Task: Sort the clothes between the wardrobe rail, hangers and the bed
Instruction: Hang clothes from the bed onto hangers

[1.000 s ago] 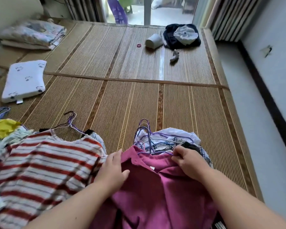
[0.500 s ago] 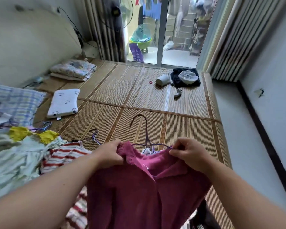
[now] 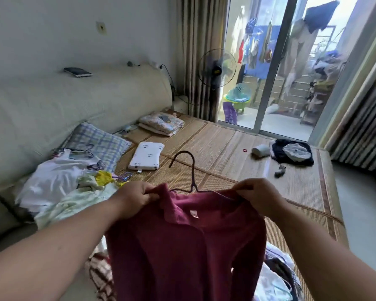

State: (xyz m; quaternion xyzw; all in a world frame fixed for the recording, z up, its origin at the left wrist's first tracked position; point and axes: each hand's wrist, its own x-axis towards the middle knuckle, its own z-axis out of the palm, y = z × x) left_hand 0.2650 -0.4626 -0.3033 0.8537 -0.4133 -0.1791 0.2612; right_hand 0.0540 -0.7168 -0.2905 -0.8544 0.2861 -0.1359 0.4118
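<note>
Fingers (image 3: 149, 195) of the left hand (image 3: 135, 198) and of the right hand (image 3: 261, 197) curl and pinch the two shoulders of a dark red shirt (image 3: 182, 253), holding it spread between them above the near edge of the bed (image 3: 226, 148). Beyond the fingers the bed stretches away under a ribbed straw mat with brown bands. To their left rises a padded cream headboard (image 3: 74, 101), smooth and rounded. Far beyond them stands a sliding glass door (image 3: 269, 83); the washing outside it is blurred.

The shirt is soft and thick, with a folded collar and a small label at the neck; its lower part is cut off by the frame. Left of the left fingers lies a crumpled pile of clothes (image 3: 59, 183), white, pale green and yellow, with thin purple hangers among them. Beyond that pile are a checked pillow (image 3: 98, 142) and a small flat white pillow (image 3: 147, 156). Far beyond the right fingers sits a dark heap of clothes (image 3: 291, 152).

Under the left forearm a striped garment (image 3: 100, 276) is mostly hidden by the shirt. A thin dark wire hanger (image 3: 191, 170) lifts its hook just beyond the fingers, between the hands; its arms go under the cloth.
</note>
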